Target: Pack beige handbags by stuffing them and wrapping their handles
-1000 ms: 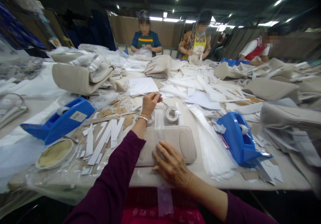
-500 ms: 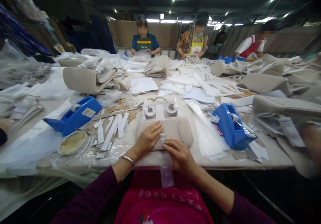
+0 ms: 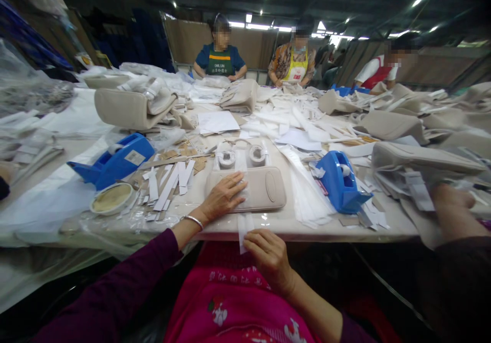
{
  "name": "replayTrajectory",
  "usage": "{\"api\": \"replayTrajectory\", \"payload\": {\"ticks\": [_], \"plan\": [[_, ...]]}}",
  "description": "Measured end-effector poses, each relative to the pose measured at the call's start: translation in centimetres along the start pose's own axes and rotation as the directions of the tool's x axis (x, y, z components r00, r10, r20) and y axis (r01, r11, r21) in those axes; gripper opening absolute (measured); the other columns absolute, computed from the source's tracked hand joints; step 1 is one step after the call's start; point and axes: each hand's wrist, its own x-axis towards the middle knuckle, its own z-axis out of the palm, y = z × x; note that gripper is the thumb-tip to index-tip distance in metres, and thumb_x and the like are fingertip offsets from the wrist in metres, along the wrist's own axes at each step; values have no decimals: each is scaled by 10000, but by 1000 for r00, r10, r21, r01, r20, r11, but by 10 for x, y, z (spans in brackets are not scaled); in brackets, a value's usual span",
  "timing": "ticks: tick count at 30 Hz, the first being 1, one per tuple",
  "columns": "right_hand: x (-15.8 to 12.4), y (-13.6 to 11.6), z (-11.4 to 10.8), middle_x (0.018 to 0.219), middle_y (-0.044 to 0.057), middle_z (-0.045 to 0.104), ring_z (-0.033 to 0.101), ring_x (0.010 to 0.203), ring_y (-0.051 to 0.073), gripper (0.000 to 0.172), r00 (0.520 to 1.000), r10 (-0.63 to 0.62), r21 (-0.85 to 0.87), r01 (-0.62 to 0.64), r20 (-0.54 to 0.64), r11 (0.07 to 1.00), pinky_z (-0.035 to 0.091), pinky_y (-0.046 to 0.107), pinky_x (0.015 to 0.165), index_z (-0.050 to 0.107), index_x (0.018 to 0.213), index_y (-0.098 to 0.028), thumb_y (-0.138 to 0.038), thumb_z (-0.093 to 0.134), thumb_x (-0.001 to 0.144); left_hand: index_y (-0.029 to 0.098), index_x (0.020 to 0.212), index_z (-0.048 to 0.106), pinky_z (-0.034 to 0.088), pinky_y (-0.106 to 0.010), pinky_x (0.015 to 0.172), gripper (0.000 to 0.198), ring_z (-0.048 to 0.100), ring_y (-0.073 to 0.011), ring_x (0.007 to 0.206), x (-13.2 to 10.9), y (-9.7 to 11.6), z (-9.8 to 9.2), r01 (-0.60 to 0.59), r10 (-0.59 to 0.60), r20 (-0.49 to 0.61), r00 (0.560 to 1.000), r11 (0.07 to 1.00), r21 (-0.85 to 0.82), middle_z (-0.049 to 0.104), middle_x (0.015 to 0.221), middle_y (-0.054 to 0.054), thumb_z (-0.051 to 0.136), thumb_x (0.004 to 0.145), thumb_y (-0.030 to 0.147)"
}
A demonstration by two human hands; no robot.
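Note:
A beige handbag [image 3: 264, 192] with an oval detail lies flat in front of me. Behind it, two wrapped coils [image 3: 258, 155], which look like rolled straps, rest side by side. A translucent white strip [image 3: 244, 228] runs over the bag's middle and hangs past the table's front edge. My left hand [image 3: 226, 194] lies flat on the bag and the strip, fingers stretched out. Below the bag, at the table edge, my right hand [image 3: 268, 258] pinches the strip's lower part between thumb and fingers.
Blue tape dispensers stand at the left [image 3: 115, 161] and right [image 3: 341, 181]. Near the left one are a round dish [image 3: 111, 198] and loose white strips [image 3: 169, 187]. More beige bags [image 3: 123, 108] lie around. A co-worker's hand [image 3: 454, 205] is at the right; several people stand opposite.
My right hand has left the bag's lower edge and moved down toward me, now pinching the strip. The left hand stays on the bag. A neighbour's hand has come further in at the right.

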Motion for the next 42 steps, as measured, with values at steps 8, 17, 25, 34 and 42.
{"api": "replayTrajectory", "payload": {"ticks": [8,17,25,34,42], "plan": [[-6,-20,-9,797,49,664,606,781,141,243,999,38,-29,-37,26,999,460,267,743,622,814,-162,-87,423,932,174,1315,497,301,-480,1146,466,295,-265,1392,-1,-4,4,-1,1,0,1000,1000,7,413,1450,-141,563,884,337],[72,14,-29,728,30,633,576,720,139,266,992,121,95,-122,20,988,435,252,681,648,770,-191,-105,443,917,160,1315,488,337,-497,1122,469,311,-278,1380,-1,-1,1,-13,13,-4,1000,999,31,412,1443,-162,570,869,280],[152,104,9,649,-33,557,524,604,102,127,883,441,141,-463,162,875,399,211,606,679,661,-185,-162,630,777,163,1112,594,377,-408,1117,275,465,-213,1256,-5,9,-10,13,-17,-44,999,995,-98,580,1226,-111,456,877,124],[159,126,30,754,-14,619,569,732,124,120,867,413,-118,-396,280,911,395,230,654,689,713,-196,-100,640,764,177,1107,522,488,-391,990,247,551,-225,1120,-6,7,-6,166,-181,-94,979,976,-143,589,1150,-124,476,865,168],[159,125,31,768,-5,604,560,777,145,116,881,385,-248,-321,276,914,366,252,646,664,692,-203,-125,646,775,151,1327,449,466,-417,992,467,510,-255,1142,-6,5,-1,143,-143,19,990,988,-59,552,1197,-152,523,895,313]]}}
